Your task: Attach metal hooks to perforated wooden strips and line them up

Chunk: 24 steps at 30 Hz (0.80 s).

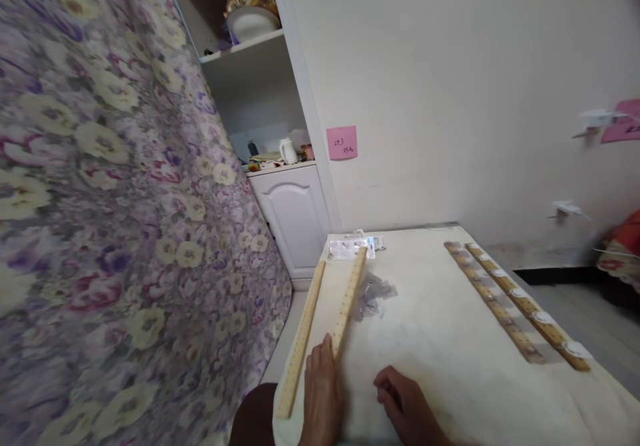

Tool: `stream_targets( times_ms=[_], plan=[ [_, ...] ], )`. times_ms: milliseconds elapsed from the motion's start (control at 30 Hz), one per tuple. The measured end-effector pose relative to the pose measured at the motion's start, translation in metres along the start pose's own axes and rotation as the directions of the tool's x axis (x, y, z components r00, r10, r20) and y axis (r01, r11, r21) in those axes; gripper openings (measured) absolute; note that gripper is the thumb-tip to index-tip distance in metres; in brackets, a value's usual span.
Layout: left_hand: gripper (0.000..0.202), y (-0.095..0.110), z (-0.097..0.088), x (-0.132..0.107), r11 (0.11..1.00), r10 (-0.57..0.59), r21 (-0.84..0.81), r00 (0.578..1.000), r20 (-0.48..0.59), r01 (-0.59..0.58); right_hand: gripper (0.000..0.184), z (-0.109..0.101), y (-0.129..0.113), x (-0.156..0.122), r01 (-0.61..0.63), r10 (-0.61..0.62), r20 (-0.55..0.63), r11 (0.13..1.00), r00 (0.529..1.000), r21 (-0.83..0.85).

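Two pale wooden strips with rows of holes lie on a white table (450, 339), angled away from me. My left hand (323, 393) rests flat, fingers stretched, its fingertips on the near end of the right-hand pale strip (350, 303). The other pale strip (303, 343) lies just left of it, along the table's left edge. My right hand (405, 406) lies on the table near the front, fingers curled under; whatever they hold, if anything, is hidden. A crumpled clear plastic bag (373, 296) sits beside the strips.
Two darker wooden strips (515, 313) with white round pieces lie at the table's right. A blister pack (353, 247) sits at the far edge. A flowered cloth (110, 219) hangs on the left. A white cupboard (293, 213) and a pink note (342, 143) are behind.
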<state>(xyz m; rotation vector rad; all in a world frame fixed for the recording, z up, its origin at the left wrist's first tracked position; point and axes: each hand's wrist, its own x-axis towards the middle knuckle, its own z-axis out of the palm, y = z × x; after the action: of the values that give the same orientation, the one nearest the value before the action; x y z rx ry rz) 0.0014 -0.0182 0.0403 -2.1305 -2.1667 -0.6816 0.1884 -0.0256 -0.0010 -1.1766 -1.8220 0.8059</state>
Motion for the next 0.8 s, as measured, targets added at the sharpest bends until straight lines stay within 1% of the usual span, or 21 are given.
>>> stream_targets(
  times_ms=[67,133,200,300,367,400,467,567,667,733,800],
  plan=[
    [0.061,0.007,0.002,-0.004,0.993,0.103,-0.065,0.994,0.034,-0.100,0.012,-0.010,-0.003,-0.006,0.030,-0.031,-0.038,0.999,0.999,-0.009],
    [0.069,0.014,0.005,-0.004,0.976,0.198,-0.115,0.976,0.095,-0.187,0.014,-0.025,-0.007,-0.012,0.061,-0.066,-0.077,0.997,0.995,-0.055],
    [0.071,0.021,0.010,0.001,0.948,0.299,-0.165,0.941,0.159,-0.273,0.015,-0.042,-0.008,-0.017,0.088,-0.105,-0.135,0.989,0.985,-0.121],
    [0.063,0.025,0.019,0.013,0.899,0.423,-0.229,0.877,0.228,-0.374,0.013,-0.067,-0.002,-0.018,0.097,-0.156,-0.233,0.965,0.960,-0.243],
    [0.058,0.024,0.024,0.018,0.872,0.477,-0.256,0.843,0.250,-0.417,0.017,-0.081,0.008,-0.016,0.086,-0.172,-0.255,0.944,0.951,-0.319],
    [0.058,0.021,0.026,0.020,0.863,0.493,-0.262,0.833,0.252,-0.432,0.022,-0.086,0.014,-0.015,0.077,-0.172,-0.249,0.933,0.953,-0.351],
    [0.060,0.014,0.026,0.021,0.866,0.489,-0.257,0.835,0.253,-0.430,0.032,-0.094,0.028,-0.014,0.062,-0.167,-0.227,0.911,0.960,-0.408],
    [0.062,-0.001,0.021,0.018,0.914,0.395,-0.208,0.882,0.257,-0.349,0.043,-0.100,0.050,-0.014,0.028,-0.114,-0.159,0.886,0.981,-0.464],
    [0.055,-0.013,0.014,0.017,0.961,0.267,-0.144,0.928,0.261,-0.237,0.043,-0.101,0.066,-0.015,-0.014,-0.048,-0.114,0.876,0.992,-0.483],
    [0.051,-0.016,0.012,0.018,0.977,0.207,-0.116,0.939,0.273,-0.181,0.039,-0.101,0.071,-0.015,-0.016,-0.038,-0.102,0.876,0.994,-0.483],
    [0.048,-0.016,0.011,0.021,0.983,0.175,-0.102,0.942,0.288,-0.152,0.034,-0.102,0.071,-0.012,-0.009,-0.040,-0.092,0.878,0.995,-0.478]
  ],
)
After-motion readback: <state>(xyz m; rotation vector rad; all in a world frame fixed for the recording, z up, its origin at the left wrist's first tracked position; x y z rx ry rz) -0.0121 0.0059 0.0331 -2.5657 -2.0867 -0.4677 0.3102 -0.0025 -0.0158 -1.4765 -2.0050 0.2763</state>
